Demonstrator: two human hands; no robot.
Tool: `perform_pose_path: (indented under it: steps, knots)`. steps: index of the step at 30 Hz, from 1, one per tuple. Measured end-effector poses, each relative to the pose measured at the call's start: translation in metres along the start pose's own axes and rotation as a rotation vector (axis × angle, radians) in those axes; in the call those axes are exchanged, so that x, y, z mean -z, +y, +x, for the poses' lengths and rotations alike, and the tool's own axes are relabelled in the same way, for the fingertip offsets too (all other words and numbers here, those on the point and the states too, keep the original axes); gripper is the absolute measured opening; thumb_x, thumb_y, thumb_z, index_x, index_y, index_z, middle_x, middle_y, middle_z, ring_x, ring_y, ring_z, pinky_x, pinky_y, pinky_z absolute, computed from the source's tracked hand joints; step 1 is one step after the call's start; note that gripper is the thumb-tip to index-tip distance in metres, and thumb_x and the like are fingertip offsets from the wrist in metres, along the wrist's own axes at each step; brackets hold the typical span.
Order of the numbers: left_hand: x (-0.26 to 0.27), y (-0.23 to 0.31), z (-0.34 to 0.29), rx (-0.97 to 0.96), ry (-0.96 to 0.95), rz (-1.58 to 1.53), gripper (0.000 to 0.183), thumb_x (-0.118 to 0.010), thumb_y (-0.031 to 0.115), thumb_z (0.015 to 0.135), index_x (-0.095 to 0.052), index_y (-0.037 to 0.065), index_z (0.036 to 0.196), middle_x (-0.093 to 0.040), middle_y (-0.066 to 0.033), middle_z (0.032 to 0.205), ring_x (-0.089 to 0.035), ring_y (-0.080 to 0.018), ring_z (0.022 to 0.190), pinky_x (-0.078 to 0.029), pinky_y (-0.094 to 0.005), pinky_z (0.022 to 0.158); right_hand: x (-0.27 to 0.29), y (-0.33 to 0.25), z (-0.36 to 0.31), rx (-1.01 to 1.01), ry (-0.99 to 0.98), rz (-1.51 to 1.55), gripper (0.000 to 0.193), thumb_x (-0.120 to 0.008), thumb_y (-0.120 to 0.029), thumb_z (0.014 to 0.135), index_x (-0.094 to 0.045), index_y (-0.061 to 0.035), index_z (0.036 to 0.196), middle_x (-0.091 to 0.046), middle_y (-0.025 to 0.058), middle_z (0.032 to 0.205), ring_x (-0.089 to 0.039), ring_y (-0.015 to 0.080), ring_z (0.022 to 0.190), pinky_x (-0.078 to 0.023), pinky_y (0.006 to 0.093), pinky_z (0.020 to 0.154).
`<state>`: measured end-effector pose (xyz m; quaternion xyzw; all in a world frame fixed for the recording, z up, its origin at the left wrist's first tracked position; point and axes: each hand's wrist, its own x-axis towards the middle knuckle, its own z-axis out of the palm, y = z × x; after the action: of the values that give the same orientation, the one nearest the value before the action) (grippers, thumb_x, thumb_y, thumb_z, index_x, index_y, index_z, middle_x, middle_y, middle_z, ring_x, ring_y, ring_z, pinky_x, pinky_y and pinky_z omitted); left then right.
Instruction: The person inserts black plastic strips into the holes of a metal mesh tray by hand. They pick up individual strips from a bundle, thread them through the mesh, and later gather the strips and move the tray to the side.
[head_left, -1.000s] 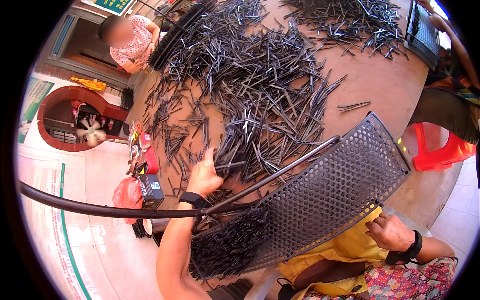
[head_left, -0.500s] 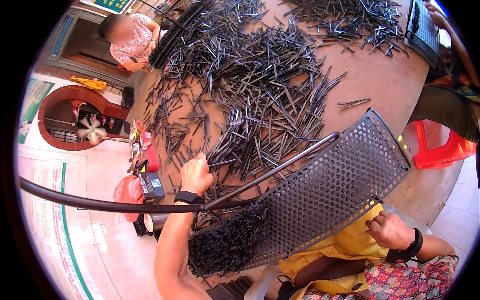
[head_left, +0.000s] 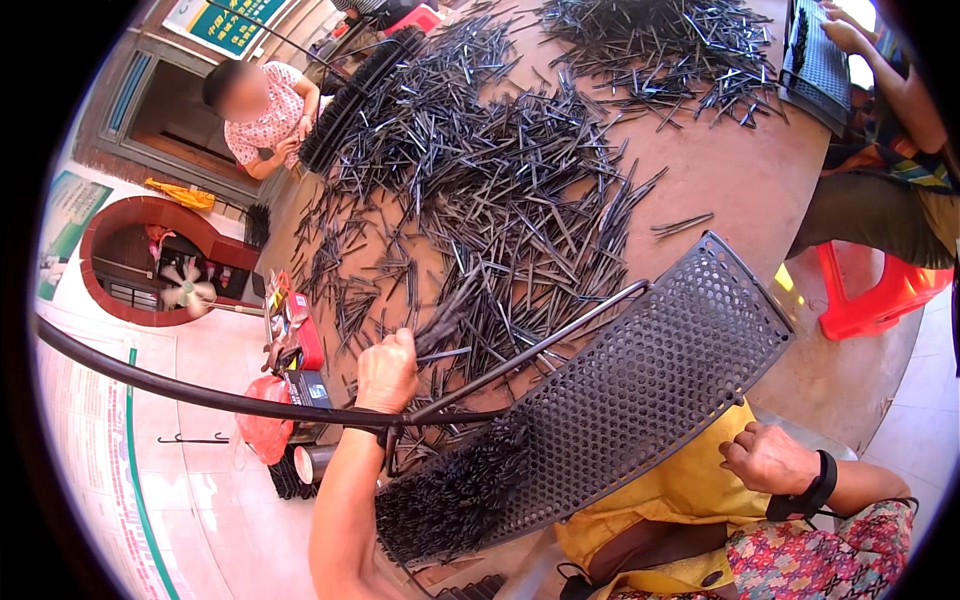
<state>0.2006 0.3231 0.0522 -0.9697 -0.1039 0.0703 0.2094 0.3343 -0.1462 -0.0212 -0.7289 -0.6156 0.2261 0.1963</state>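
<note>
A black perforated panel slants across in front of me, its left end packed with dark upright strips. Beyond its left part, my left hand is closed round a bundle of thin dark strips, blurred by motion, at the near edge of a big heap of the same strips. My right hand is curled up beside the panel's near edge, over yellow cloth. Whatever its fingertips may hold is hidden.
A metal bar runs above the panel's far edge, joining a long black curved rod at left. Across the round brown table sits a person; another person's arm works at a similar panel. A red stool stands at right.
My left hand now has a blurred bundle of strips fanning out from it over the heap. The right hand stays curled near the panel. The whole view has shifted slightly.
</note>
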Motion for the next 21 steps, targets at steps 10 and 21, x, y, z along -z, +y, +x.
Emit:
perform_pose_path:
  steps: [10, 21]
  knots:
    - [0.005, -0.003, 0.003, -0.151, -0.004, 0.071, 0.017, -0.057, 0.002, 0.069, -0.047, 0.003, 0.083, -0.059, -0.0148, 0.068, -0.061, -0.0328, 0.06, -0.049, -0.0417, 0.053, -0.002, 0.001, -0.001, 0.026, -0.014, -0.01, 0.019, -0.062, -0.017, 0.076, -0.055, 0.0011, 0.078, -0.056, 0.014, 0.063, -0.057, 0.0311, 0.062, -0.046, 0.0393, 0.055]
    - [0.018, -0.005, 0.014, 0.155, 0.034, -0.181, 0.012, -0.054, 0.002, 0.07, -0.048, 0.002, 0.079, -0.061, -0.0192, 0.069, -0.06, -0.0381, 0.066, -0.048, -0.0463, 0.06, 0.0, -0.001, 0.0, 0.001, 0.001, -0.007, 0.019, -0.063, -0.017, 0.075, -0.055, 0.0011, 0.078, -0.055, 0.0146, 0.062, -0.056, 0.032, 0.062, -0.046, 0.0405, 0.056]
